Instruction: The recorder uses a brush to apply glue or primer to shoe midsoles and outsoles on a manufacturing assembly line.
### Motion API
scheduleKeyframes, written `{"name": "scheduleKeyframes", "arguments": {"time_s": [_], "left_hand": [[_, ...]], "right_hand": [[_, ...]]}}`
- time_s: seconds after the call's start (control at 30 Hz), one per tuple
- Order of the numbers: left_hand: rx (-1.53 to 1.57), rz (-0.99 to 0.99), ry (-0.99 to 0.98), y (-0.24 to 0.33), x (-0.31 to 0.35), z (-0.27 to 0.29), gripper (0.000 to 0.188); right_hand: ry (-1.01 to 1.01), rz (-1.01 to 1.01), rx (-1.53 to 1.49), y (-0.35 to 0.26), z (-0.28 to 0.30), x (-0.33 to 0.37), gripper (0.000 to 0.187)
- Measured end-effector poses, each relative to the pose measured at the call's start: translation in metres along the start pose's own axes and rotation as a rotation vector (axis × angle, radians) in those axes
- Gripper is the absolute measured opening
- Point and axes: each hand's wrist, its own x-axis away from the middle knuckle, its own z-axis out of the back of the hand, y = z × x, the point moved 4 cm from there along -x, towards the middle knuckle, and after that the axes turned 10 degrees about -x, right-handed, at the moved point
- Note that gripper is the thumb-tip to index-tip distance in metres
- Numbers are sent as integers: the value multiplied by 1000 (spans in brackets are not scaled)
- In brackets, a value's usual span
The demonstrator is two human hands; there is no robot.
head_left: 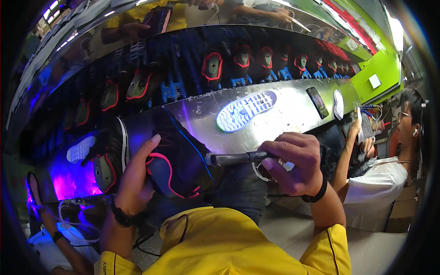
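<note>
Left hand [133,188] clasped, thumb stretched upward — right hand [295,160] curled in a pinch, both forearms [114,236] slanting inward.

Long metal desk [298,107], glaring white toward the right, purple-lit at left, pale treaded sole [246,111] near its middle, dark phone [317,102] farther right, narrow white sole [338,104] beside the phone.

Cannot see most fingers of the left hand [133,187] behind the dark shoe [183,158] left of centre, nor follow the yellow shirt [220,245] past the lower edge.
</note>
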Motion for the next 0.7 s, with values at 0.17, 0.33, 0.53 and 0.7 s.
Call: {"name": "scheduleKeyframes", "arguments": {"time_s": [0.17,0.33,0.53,0.7], "left_hand": [[-80,-82,18,1,20,-26,44],[-209,-76,-122,-15,19,-11,45],[-177,60,-177,-33,29,-7,37],[193,302,-271,-51,34,-11,34]], "right_hand": [[-28,81,37,1,12,-10,25],[-15,176,6,3,21,-22,26],[11,217,-36,10,25,-26,26],[-1,187,-81,20,23,-22,31]]}}
